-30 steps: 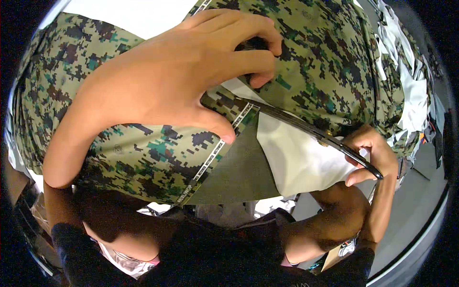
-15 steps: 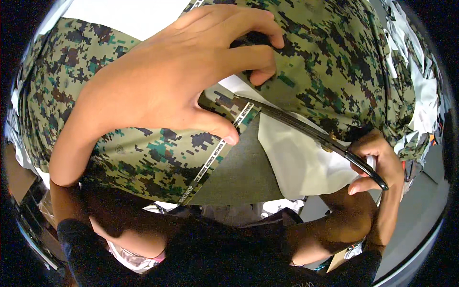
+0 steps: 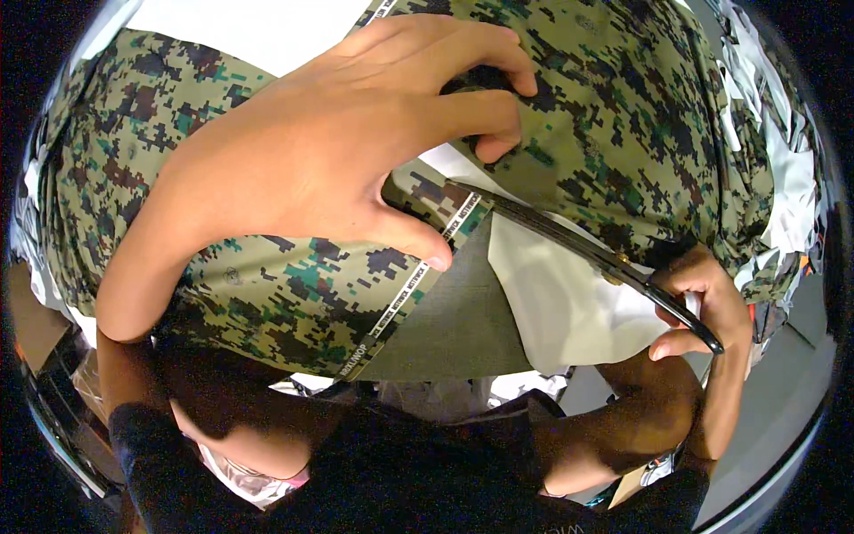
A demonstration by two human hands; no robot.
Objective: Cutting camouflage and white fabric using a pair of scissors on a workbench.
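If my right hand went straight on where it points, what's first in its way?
Scissors leading, probably the camouflage fabric just beyond them, then perhaps your left hand; depth is unclear.

The left hand (image 3: 329,147) is on fabric (image 3: 276,294), scissors (image 3: 574,243) rightward.

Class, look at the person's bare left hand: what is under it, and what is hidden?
Green-brown pixelated camouflage fabric shows around the left hand, and a narrow white printed strip passes beneath the thumb tip. Whatever lies directly below the palm is covered.
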